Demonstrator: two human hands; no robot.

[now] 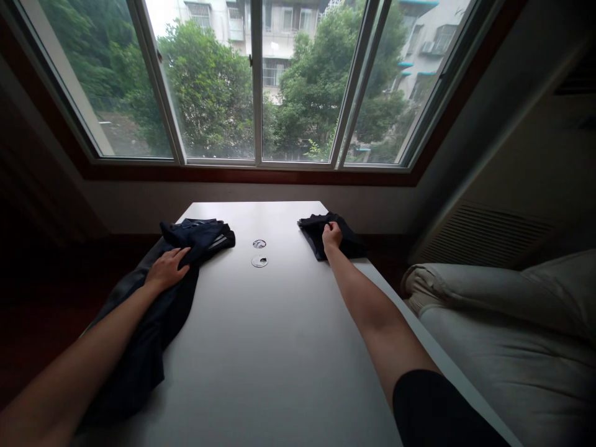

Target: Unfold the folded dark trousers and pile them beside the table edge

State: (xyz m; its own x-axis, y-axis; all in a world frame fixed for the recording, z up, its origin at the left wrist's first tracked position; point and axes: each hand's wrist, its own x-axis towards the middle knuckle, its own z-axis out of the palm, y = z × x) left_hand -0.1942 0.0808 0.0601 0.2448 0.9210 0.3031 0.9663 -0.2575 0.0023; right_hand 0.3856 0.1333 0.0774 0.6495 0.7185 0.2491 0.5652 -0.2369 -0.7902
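Observation:
On the left part of the white table (279, 347) lies a heap of dark navy clothing (198, 239) with pale stripes; much of it trails along and over the left side. My left hand (166, 269) rests on this clothing, palm down with its fingers stretched out. At the far right corner is a folded black garment (311, 234), part of it reaching past the table's right edge. The fingers of my right hand (332, 236) are closed on its upper side. My right forearm hides a little of the near edge of that garment.
Two round grommets (259, 261) are set in the tabletop between the garments. Behind the table's far edge stand a wall and a wide window (256, 161) with a dark red frame. A pale sofa (503, 329) stands close along the right side.

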